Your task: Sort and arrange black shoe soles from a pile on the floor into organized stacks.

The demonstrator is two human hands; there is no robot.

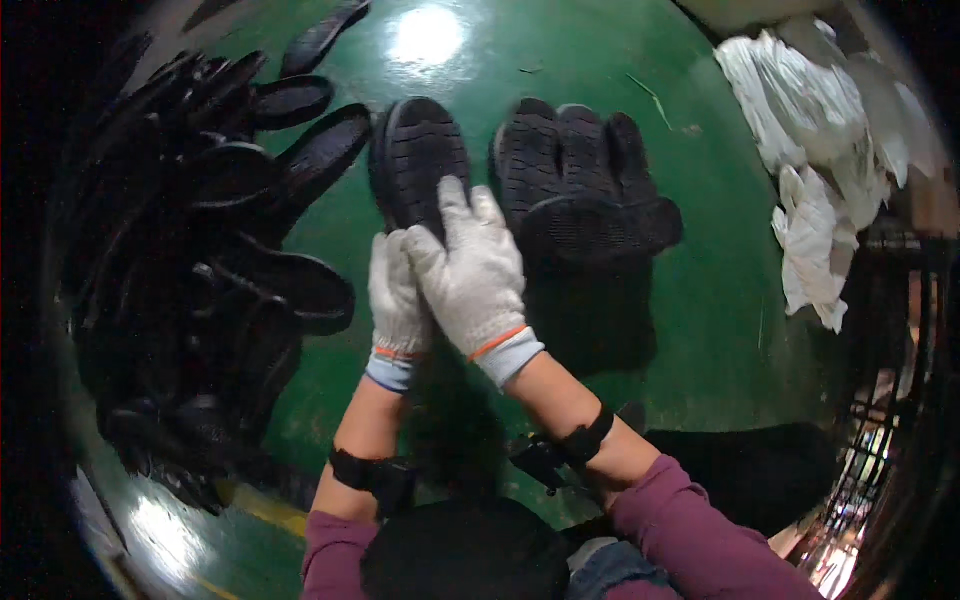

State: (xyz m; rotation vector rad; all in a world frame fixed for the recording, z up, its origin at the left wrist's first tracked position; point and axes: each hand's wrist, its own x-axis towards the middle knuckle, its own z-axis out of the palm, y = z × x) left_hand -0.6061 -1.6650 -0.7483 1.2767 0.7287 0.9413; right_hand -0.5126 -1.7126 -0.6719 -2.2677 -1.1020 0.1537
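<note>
A glossy green floor (pixel 715 340) mirrors bright light (pixel 427 37) at two spots; a yellow stripe (pixel 265 510) marks its lower left.

Around the hands, stacked soles (pixel 425 150) lie at twelve o'clock, their near end under the right hand (pixel 470 260); the left hand (pixel 398 290) sits at its nine o'clock. Between one and two, a row of soles (pixel 580 150) has a crosswise sole (pixel 600 230) over its near end. A heap (pixel 285 280) spans eight to ten; plastic bags (pixel 805 110) lie farther off, past two.
</note>
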